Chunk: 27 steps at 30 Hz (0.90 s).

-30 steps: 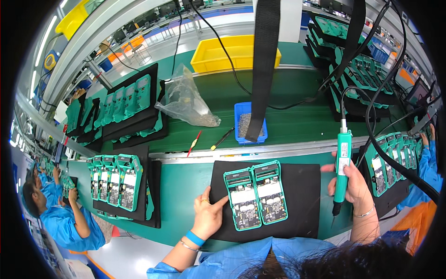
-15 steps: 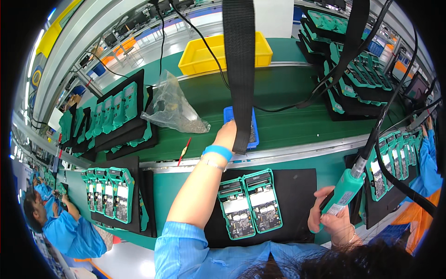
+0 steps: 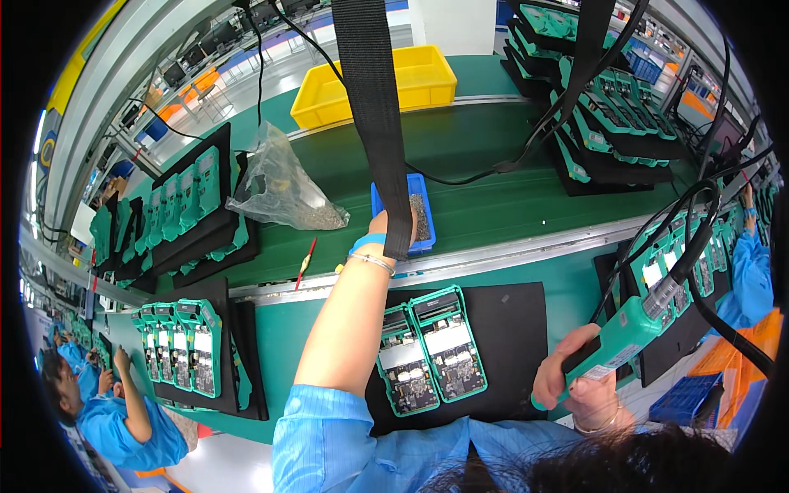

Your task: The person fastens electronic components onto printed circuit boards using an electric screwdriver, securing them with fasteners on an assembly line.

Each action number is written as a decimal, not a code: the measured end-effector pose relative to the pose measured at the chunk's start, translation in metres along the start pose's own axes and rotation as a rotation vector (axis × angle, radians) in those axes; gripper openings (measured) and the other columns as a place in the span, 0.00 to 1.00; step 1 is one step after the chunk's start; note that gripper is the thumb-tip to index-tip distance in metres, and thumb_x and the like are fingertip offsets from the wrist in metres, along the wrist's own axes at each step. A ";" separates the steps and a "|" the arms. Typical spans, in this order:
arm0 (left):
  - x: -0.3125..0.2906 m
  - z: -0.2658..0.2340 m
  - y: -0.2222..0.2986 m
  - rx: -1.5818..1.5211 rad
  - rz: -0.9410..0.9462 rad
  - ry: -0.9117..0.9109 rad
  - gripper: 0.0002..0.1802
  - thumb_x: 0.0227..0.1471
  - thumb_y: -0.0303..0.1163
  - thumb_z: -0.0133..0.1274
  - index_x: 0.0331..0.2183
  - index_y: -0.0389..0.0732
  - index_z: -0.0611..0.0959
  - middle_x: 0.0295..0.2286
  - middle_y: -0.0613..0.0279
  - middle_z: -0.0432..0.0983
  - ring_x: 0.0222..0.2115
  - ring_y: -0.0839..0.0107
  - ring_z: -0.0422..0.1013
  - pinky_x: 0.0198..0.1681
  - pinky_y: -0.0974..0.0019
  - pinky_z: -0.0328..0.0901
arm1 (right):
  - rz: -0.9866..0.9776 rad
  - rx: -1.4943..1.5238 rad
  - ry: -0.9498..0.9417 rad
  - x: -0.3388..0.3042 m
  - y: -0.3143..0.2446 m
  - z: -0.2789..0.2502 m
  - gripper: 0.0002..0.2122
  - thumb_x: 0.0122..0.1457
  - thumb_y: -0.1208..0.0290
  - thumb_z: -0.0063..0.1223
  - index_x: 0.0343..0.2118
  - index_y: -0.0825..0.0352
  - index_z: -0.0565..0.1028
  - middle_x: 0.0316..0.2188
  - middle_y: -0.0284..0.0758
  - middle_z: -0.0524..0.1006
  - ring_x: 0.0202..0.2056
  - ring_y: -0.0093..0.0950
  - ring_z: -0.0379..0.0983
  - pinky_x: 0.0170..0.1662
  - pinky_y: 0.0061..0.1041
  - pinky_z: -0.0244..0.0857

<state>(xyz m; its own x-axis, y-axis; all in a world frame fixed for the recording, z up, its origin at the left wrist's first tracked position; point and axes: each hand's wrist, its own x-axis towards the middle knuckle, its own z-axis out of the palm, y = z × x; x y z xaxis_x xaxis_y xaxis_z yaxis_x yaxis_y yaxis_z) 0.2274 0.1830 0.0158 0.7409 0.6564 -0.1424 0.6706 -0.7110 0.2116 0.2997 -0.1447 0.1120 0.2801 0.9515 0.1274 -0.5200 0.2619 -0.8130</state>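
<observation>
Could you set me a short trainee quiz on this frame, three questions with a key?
1. Multiple choice: the left hand is at a) the clear bag; b) the blue bin; c) the yellow tray.
2. True or false: the right hand holds a green corded tool.
3. Count: how many open green housings with circuit boards lie on the middle black mat?

Key: 1. b; 2. true; 3. two.
</observation>
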 end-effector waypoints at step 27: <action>-0.270 0.024 0.035 -2.146 -0.164 -0.057 0.04 0.47 0.25 0.51 0.27 0.34 0.74 0.22 0.58 0.71 0.20 0.73 0.67 0.23 0.74 0.62 | -0.134 0.032 -0.230 0.021 0.017 0.042 0.18 0.45 0.79 0.53 0.40 0.66 0.61 0.20 0.36 0.68 0.25 0.31 0.68 0.31 0.31 0.63</action>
<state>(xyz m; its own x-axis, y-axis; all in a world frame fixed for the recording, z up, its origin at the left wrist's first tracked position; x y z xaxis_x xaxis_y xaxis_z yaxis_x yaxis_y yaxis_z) 0.0518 -0.0255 0.0388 0.7232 0.6310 -0.2809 -0.3221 0.6679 0.6710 0.2626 -0.1136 0.1253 0.1595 0.9188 0.3610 -0.5166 0.3893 -0.7626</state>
